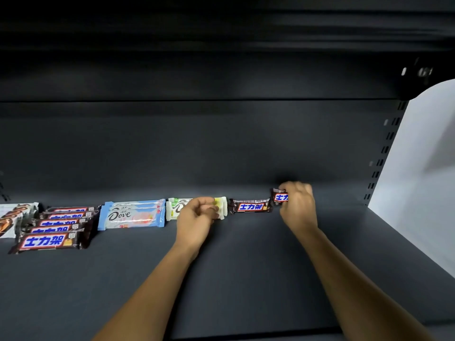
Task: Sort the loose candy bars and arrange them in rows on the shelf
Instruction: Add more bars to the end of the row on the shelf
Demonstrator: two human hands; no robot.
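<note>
Forearms come in from the near edge of the dark shelf and go toward its far part, where all the bars lie in one band from left to right.

At the near left, a row of dark bars with blue letters is stacked front to back. Beside it, to the right, are pale blue Dove bars. At the far left edge are white bars with brown print, only partly in view.

The left hand has its fingers curled on a white-and-green bar and grips its right half; the bar rests on the shelf, just right of the Dove bars.

Further right lies one small dark bar, free, with its long axis left to right. The right hand pinches a second small dark bar of the same kind by its right end. It is just right of the free one and a little farther back, and its long axis also runs left to right. I cannot tell if it touches the shelf.

The right hand is clearly the nearer one to this pair. I judge that the held bar needs only a short move to the left to join its twin.

Behind everything stands the dark back wall, and a white side panel closes the right.
</note>
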